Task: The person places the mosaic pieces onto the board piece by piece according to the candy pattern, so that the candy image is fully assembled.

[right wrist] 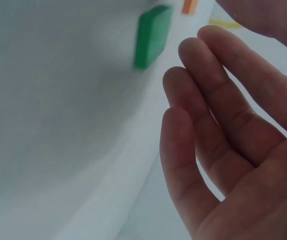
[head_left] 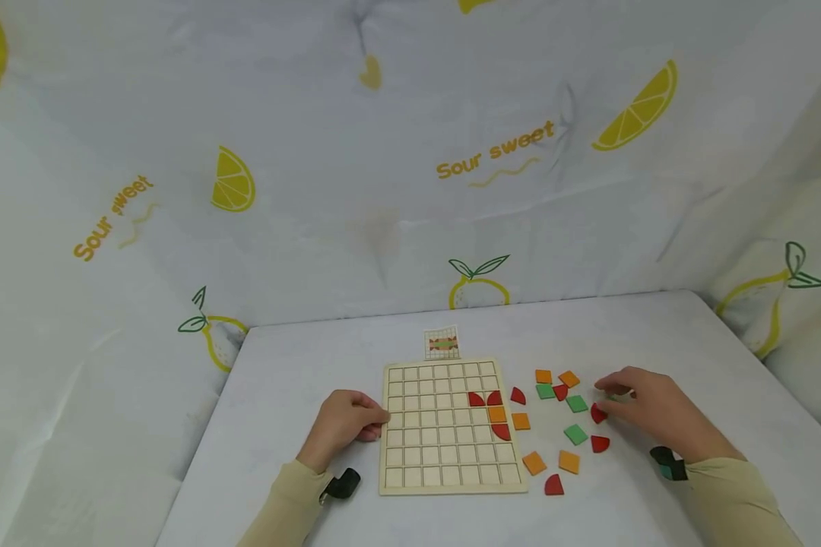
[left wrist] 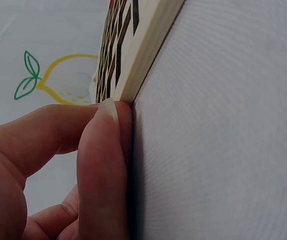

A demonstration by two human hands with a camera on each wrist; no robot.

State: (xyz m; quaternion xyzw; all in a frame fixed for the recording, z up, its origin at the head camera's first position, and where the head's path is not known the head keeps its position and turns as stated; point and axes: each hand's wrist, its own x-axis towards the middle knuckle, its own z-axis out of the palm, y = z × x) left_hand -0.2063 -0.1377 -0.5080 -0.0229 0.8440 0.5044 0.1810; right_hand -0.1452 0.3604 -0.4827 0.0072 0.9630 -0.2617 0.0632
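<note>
A pale wooden grid board [head_left: 438,437] lies flat on the table, with red quarter-circle pieces [head_left: 500,432] and an orange square [head_left: 497,414] in cells at its right side. At the board's left edge my left hand [head_left: 345,424] pinches the rim between thumb and finger; the left wrist view shows the thumb [left wrist: 102,165] at the board's side [left wrist: 148,50]. Over the loose pieces at the right hovers my right hand [head_left: 650,406], fingers loosely bent and apart from the thumb. Beneath it are a green tile [right wrist: 153,37] and, by the thumb, a red quarter circle [head_left: 597,414].
A small pattern card [head_left: 442,343] lies behind the board. Orange squares [head_left: 569,462], green squares [head_left: 576,434] and red quarter circles [head_left: 553,485] are scattered between the board and my right hand. A white lemon-print cloth [head_left: 356,190] hangs behind the table.
</note>
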